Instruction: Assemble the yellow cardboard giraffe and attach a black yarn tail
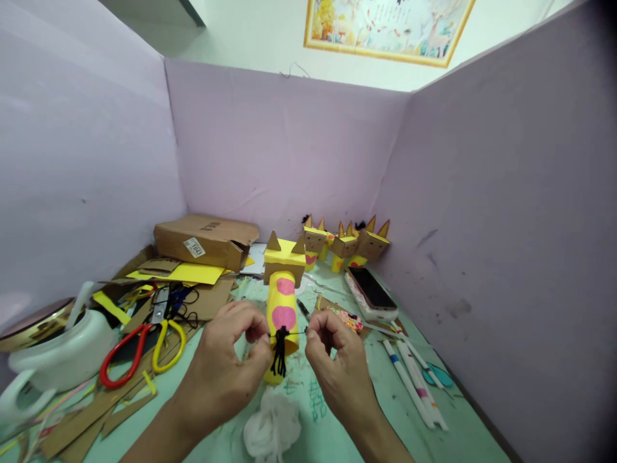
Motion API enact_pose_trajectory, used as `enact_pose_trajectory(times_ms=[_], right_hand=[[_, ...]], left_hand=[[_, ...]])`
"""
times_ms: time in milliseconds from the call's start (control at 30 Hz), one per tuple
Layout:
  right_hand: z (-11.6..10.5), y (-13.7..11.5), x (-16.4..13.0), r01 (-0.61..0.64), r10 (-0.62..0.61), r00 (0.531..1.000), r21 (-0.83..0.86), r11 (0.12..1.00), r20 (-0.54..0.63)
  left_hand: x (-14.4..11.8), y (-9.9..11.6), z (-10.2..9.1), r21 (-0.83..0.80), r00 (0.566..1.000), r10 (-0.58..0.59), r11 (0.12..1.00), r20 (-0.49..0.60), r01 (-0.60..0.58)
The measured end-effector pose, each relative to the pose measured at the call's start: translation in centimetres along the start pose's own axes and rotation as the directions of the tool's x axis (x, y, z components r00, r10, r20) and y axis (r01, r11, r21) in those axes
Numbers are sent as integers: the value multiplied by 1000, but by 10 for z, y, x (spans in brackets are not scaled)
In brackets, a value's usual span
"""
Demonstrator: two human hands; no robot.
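Before me a yellow paper-tube animal lies with its open end toward me. It has pink spots and a cardboard head with pointed ears. At its near end hangs a black yarn tassel. My left hand pinches one end of a thin black string beside the tassel. On the other side my right hand pinches the opposite end. The string is stretched level between the two pinches, across the tassel's top. A crumpled white tissue lies just below the hands.
Scissors with red and yellow handles lie on cardboard scraps at left, near a white cup. A cardboard box is behind. Several similar animals stand at the back. A phone and white markers lie right.
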State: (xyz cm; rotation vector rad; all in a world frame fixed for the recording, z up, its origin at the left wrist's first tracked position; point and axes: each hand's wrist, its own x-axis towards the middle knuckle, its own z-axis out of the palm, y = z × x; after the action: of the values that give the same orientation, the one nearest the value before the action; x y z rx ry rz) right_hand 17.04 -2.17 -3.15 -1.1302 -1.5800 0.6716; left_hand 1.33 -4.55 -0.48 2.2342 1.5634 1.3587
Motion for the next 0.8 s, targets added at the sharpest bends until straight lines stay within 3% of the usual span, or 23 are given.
enact_pose_trajectory(times_ms=[333, 467, 667, 800], right_hand=[[-5, 8, -7, 53, -52, 998, -14, 999, 40], [-12, 7, -9, 167, -165, 985, -25, 986, 58], [-17, 0, -10, 284, -285, 958, -34, 958, -29], [-11, -1, -16, 366, -371, 927, -92, 926, -56]], left_hand=[[-3, 2, -2, 15, 1000, -14, 1000, 20, 14], [-4, 6, -4, -22, 999, 4, 1000, 40, -3], [-14, 8, -4, -99, 993, 65, 994, 94, -56], [-26, 8, -3, -103, 981, 165, 982, 99, -155]])
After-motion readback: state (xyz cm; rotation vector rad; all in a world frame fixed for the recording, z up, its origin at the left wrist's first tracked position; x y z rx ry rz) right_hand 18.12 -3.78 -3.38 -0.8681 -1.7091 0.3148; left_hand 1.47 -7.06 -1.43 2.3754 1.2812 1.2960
